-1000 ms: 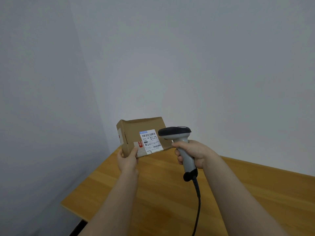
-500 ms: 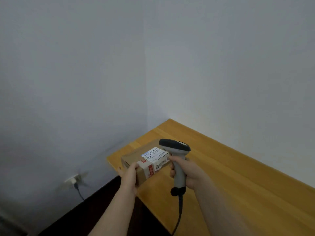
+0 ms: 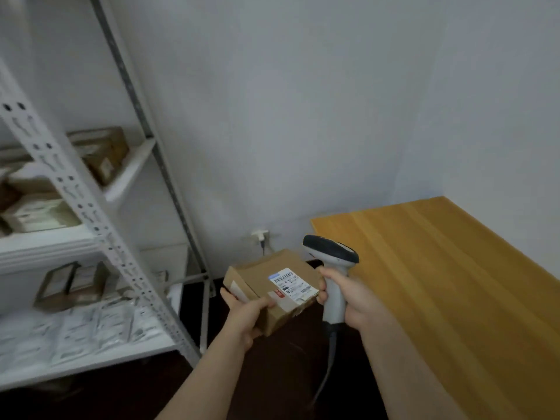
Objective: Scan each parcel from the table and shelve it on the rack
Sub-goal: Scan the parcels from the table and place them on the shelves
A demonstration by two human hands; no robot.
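Note:
A small brown cardboard parcel [image 3: 260, 275] with a white barcode label on top is held over the dark floor, left of the wooden table [image 3: 448, 268]. My left hand [image 3: 245, 316] grips its near left corner from below. My right hand [image 3: 354, 298] grips the handle of a grey and black barcode scanner [image 3: 330, 256], whose head sits just right of the parcel. The white metal rack [image 3: 100, 225] stands at the left with parcels on its shelves.
Brown boxes [image 3: 103, 153] sit on the rack's upper shelf, another box [image 3: 69, 286] and several white bags [image 3: 85, 331] on the lower one. A wall socket with a plug [image 3: 260, 236] is low on the wall. The scanner's cable hangs down.
The view has swung left from the table corner, bringing the rack into sight. The parcel and scanner have moved off the table and now hang over the floor between table and rack.

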